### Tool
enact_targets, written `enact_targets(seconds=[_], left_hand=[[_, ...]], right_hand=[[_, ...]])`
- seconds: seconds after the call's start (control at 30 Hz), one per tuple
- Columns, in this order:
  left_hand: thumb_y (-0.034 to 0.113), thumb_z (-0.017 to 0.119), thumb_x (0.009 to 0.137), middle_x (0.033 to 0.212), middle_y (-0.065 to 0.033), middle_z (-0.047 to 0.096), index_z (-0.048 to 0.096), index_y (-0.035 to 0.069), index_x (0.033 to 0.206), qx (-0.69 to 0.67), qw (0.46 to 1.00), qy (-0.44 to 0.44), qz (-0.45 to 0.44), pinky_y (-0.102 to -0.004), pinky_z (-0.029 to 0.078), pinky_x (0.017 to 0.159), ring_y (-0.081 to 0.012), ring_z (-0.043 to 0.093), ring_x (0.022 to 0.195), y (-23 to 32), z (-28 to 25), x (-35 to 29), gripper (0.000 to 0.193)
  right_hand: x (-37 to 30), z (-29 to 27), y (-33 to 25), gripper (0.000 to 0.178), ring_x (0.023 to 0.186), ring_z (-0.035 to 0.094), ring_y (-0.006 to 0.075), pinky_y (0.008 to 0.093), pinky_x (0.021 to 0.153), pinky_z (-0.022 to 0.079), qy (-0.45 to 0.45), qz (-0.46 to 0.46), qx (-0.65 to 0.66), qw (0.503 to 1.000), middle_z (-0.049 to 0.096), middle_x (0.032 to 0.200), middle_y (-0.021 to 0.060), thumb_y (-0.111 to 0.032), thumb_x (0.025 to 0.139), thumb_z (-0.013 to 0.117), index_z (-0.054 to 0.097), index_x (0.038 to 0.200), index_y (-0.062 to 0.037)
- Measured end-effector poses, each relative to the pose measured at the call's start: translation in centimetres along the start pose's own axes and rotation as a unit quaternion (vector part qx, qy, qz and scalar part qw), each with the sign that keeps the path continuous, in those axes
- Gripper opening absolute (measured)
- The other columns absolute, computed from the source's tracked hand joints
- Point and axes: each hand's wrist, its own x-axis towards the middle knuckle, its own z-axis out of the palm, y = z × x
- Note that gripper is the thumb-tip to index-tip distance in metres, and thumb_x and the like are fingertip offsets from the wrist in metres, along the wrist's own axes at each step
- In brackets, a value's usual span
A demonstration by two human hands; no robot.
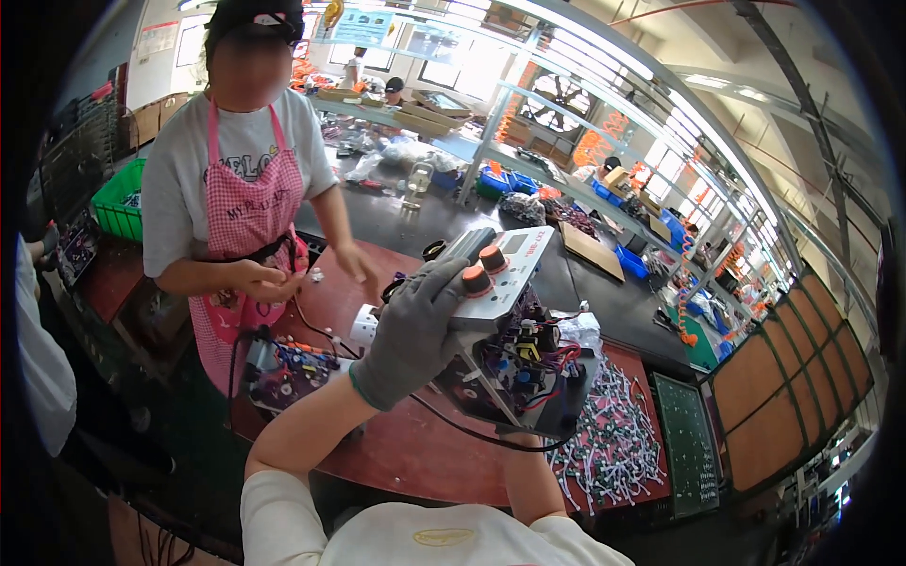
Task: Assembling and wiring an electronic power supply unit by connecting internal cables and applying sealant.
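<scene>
Over the red-topped bench I hold up an electronic control unit (521, 283) with a silver panel, two orange knobs and a small display. Its open side shows circuit boards, coils and coloured wires. My left hand (411, 330), in a grey glove, is closed around the panel's left edge beside the knobs. Only a sliver of my right hand (517, 439) shows, under the unit's lower end; its fingers are hidden. A black cable (453, 429) loops below the unit. Left of my left forearm lies another open unit (293, 368) with exposed boards.
A heap of small white-wired parts (613, 434) covers the bench's right side. Across the bench stands a person in a pink checked apron (250, 189), hands near the bench. A green crate (121, 203) is at left, and a dark table (453, 212) with bags and boxes lies beyond.
</scene>
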Motion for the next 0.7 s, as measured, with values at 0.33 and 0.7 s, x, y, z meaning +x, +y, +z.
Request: enact_targets(seconds=[0.33,0.7], left_hand=[[0.037,0.063,0.087,0.126,-0.0207,0.054,0.053,0.0,0.125,-0.002,0.995,0.005,-0.098,-0.0429,0.046,0.093,-0.0397,0.055,0.112,9.5,9.8,-10.0,0.054],[0.028,0.068,0.086,0.124,-0.0238,0.055,0.049,-0.004,0.128,0.031,0.928,0.049,-0.368,-0.0397,0.051,0.084,-0.04,0.06,0.105,15.7,14.1,-24.8,0.056]], right_hand=[[-12.4,-0.1,-7.6,0.052,0.107,0.054,0.0264,0.0431,0.094,0.046,0.04,-0.018,0.085,0.995,0.058,0.117,0.0095,-0.052,0.096,0.041,0.054,0.123,-0.0099],[-11.8,-8.7,-14.1,0.034,0.087,0.053,0.0173,0.0238,0.081,0.046,0.063,0.108,-0.026,0.992,0.053,0.099,0.0114,-0.025,0.093,0.058,0.051,0.113,0.002]])
